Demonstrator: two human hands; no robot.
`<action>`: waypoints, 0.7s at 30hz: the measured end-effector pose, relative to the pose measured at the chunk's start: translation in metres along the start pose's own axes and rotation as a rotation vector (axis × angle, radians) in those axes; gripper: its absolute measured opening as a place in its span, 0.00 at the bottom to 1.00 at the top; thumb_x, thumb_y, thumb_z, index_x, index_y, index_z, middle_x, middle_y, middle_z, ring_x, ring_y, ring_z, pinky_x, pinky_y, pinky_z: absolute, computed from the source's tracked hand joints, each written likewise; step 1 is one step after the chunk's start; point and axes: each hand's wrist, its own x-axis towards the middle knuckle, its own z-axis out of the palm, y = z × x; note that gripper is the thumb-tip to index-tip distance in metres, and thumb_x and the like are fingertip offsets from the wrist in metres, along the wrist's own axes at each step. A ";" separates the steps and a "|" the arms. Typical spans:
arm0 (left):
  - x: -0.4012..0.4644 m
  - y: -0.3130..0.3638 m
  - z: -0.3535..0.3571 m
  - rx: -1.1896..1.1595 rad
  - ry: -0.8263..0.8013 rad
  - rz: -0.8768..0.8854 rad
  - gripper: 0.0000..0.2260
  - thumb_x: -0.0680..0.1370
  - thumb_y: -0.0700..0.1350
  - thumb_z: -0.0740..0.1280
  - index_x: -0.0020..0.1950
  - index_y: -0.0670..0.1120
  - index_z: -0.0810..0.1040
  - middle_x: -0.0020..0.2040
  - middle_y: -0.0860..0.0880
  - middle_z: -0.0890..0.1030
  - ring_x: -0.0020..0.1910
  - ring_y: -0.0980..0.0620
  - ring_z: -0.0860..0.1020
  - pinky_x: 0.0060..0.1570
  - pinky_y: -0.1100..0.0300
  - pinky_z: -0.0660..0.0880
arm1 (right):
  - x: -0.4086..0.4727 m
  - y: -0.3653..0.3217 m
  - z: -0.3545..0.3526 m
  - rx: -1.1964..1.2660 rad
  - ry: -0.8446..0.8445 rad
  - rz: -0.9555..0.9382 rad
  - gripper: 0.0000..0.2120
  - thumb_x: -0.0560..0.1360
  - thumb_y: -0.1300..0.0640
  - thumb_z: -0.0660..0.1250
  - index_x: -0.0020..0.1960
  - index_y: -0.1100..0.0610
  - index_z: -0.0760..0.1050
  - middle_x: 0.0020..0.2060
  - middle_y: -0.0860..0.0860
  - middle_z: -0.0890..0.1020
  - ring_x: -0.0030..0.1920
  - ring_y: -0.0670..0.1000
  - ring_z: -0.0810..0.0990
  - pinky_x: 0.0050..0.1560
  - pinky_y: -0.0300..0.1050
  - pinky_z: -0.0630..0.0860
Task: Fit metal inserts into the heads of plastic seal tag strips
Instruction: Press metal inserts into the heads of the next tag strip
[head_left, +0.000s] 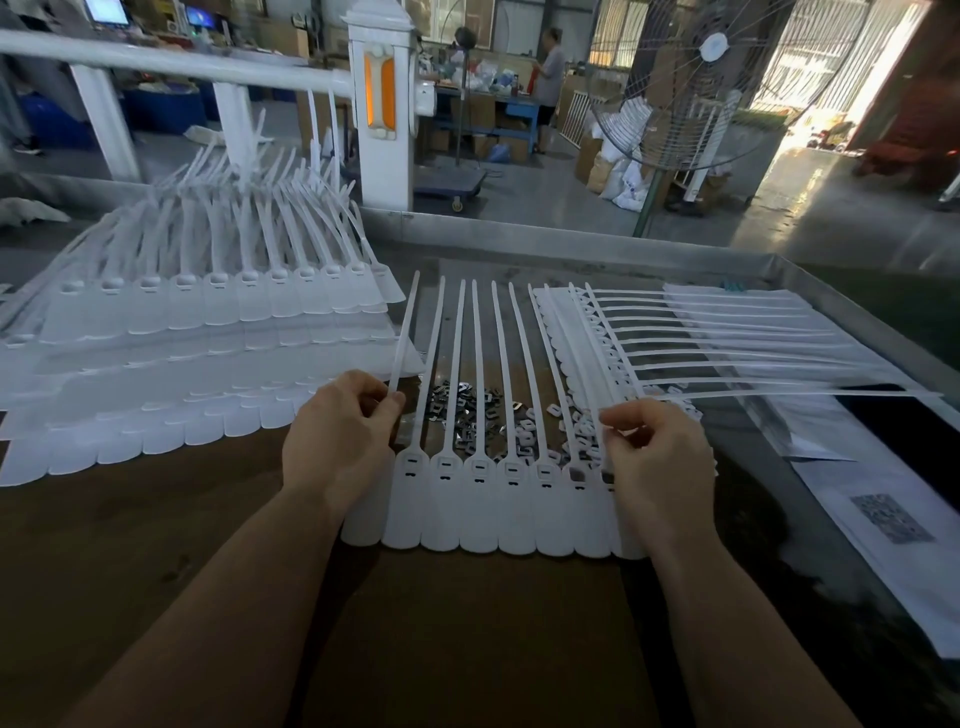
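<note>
A joined row of white plastic seal tag strips (498, 514) lies in front of me, heads near, tails pointing away. My left hand (340, 441) pinches the tail of the leftmost strip between thumb and fingers. My right hand (657, 457) pinches the tail of a strip at the row's right end and covers the heads there. Small metal inserts (462, 410) lie in a loose pile on the table behind the row, between the tails. White plastic caps (571, 431) are scattered beside them.
A large stack of strip rows (156, 364) fills the left of the table. Another stack (727, 332) lies at the right, tails pointing right. Printed sheets (883, 525) lie at the far right. A metal table rim (571, 241) runs behind. A standing fan (691, 83) and a person are beyond.
</note>
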 end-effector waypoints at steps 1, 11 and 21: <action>0.000 0.000 0.000 0.000 0.003 -0.001 0.08 0.78 0.49 0.64 0.52 0.48 0.77 0.40 0.53 0.77 0.40 0.54 0.75 0.37 0.60 0.69 | 0.000 0.001 0.002 -0.035 -0.005 -0.008 0.07 0.74 0.65 0.65 0.46 0.54 0.78 0.45 0.51 0.78 0.41 0.46 0.76 0.45 0.38 0.74; 0.001 0.000 0.000 -0.001 0.003 0.006 0.07 0.78 0.49 0.64 0.52 0.48 0.77 0.40 0.53 0.77 0.39 0.54 0.75 0.35 0.61 0.69 | 0.001 0.004 0.010 -0.282 -0.091 -0.099 0.11 0.73 0.59 0.67 0.54 0.53 0.80 0.45 0.46 0.70 0.46 0.44 0.68 0.53 0.39 0.68; 0.000 0.001 -0.002 -0.012 -0.017 0.001 0.08 0.78 0.49 0.64 0.51 0.47 0.77 0.41 0.50 0.79 0.41 0.51 0.76 0.39 0.59 0.70 | 0.002 0.003 0.008 -0.286 -0.124 -0.070 0.08 0.74 0.58 0.67 0.51 0.52 0.81 0.45 0.46 0.72 0.48 0.48 0.71 0.56 0.44 0.70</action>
